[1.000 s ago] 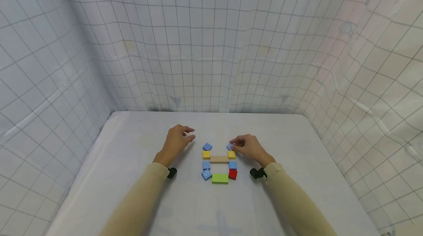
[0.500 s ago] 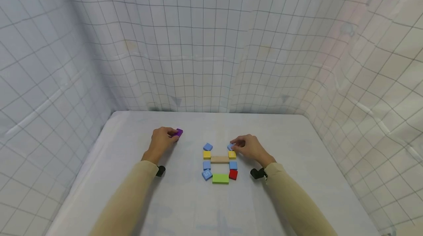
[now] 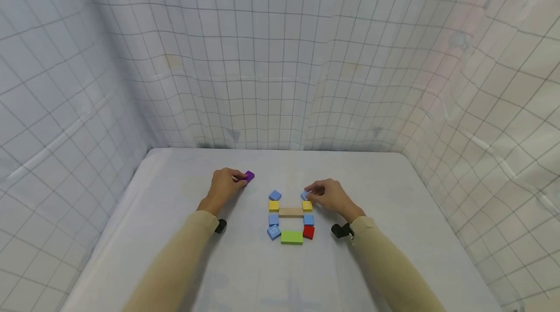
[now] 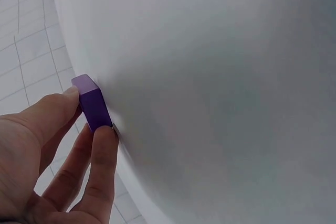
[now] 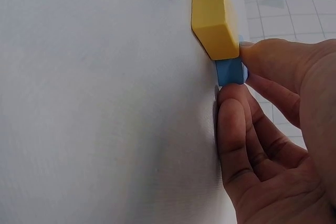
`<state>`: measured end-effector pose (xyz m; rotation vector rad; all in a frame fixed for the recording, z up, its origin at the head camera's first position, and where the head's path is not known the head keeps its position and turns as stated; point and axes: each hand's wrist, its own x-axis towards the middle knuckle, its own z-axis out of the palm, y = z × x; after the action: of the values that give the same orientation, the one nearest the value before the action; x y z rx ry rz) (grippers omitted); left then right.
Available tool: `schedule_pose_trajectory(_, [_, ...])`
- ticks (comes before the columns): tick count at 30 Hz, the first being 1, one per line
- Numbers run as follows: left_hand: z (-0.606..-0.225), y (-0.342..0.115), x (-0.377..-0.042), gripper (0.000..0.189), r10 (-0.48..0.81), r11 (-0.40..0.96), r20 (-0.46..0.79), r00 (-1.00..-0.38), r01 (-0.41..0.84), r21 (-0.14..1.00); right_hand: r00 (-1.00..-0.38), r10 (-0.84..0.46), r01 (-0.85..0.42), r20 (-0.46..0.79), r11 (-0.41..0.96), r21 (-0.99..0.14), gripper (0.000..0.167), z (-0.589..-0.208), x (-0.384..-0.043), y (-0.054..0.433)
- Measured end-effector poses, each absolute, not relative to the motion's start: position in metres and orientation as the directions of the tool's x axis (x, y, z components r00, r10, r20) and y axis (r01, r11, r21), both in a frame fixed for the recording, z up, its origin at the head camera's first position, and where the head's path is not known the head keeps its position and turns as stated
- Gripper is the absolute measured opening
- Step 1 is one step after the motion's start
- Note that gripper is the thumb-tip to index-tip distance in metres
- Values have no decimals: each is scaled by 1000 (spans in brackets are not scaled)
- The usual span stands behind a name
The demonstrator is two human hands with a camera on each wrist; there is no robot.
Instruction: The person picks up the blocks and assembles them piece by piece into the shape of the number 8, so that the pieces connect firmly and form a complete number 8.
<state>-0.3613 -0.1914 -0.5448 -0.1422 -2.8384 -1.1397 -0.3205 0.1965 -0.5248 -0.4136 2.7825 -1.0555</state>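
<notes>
My left hand pinches a small purple block between thumb and fingertips, to the left of the arrangement and beyond it. In the left wrist view the purple block shows its side and end faces near the table's edge. At the arrangement's far right corner, my right hand pinches a blue block. The right wrist view shows this blue block right beside a yellow block, and the thumb tip is close to both. Another blue block, turned at an angle, lies at the far left corner.
Nearer me, yellow blocks flank a plain wooden bar. Below are two blue squares, a tilted blue block with a marking, a red block and a green block. A white table bears them; gridded sheets hang around it.
A second ago the left hand showed no block. It then appeared farther left with the purple block and has since carried it rightward. The right hand stays on its blue block.
</notes>
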Motion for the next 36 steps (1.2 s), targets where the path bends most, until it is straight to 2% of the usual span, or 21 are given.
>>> schedule_pose_trajectory(6, [-520,-167,-350,20,69,726,44,-997,80,683,-949,-315,-228,-10,709,-668,23,-524,-322,197])
schedule_pose_trajectory(10, [-530,-156,-359,19,80,745,33,-996,82,662,-950,-312,-220,-19,709,-670,24,-523,-322,196])
schedule_pose_trajectory(26, [-509,-122,-351,23,159,757,-73,-985,74,649,-954,-299,-204,-27,712,-671,23,-528,-322,197])
schedule_pose_trajectory(36, [-509,-105,-355,21,225,760,-67,-972,132,636,-955,-294,-192,-39,713,-674,24,-527,-321,199])
